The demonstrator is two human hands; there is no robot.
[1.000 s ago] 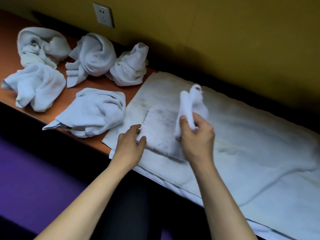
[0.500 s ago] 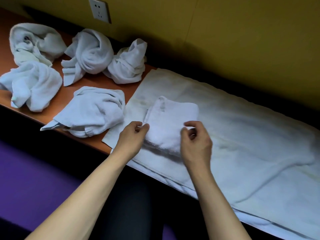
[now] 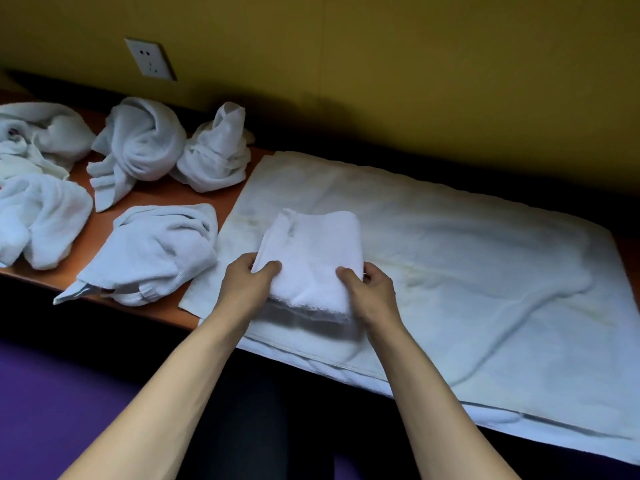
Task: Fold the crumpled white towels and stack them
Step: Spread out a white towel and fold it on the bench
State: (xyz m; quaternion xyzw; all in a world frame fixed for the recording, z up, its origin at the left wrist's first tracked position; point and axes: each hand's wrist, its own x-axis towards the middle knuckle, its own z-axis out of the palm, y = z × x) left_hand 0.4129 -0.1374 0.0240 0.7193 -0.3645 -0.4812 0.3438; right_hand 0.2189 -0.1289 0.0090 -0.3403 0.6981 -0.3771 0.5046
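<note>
So a second ago our right hand (image 3: pixel 372 291) had half of the small towel (image 3: pixel 311 258) lifted up in the air; now that flap's down and it's a neat folded square on the big spread towel (image 3: pixel 450 254) near the table's (image 3: pixel 166 192) front edge. Both hands grip it — left hand (image 3: pixel 247 284) fingers curled on its left edge, right clamped on the right — looks folded to us; five crumpled towels (image 3: pixel 152 251) wait at the left end.

Between your hands you hold a folded white towel (image 3: pixel 311 258), flat and thick. Left of your left hand lie five crumpled white towels (image 3: pixel 152 251), bunched and unfolded.
</note>
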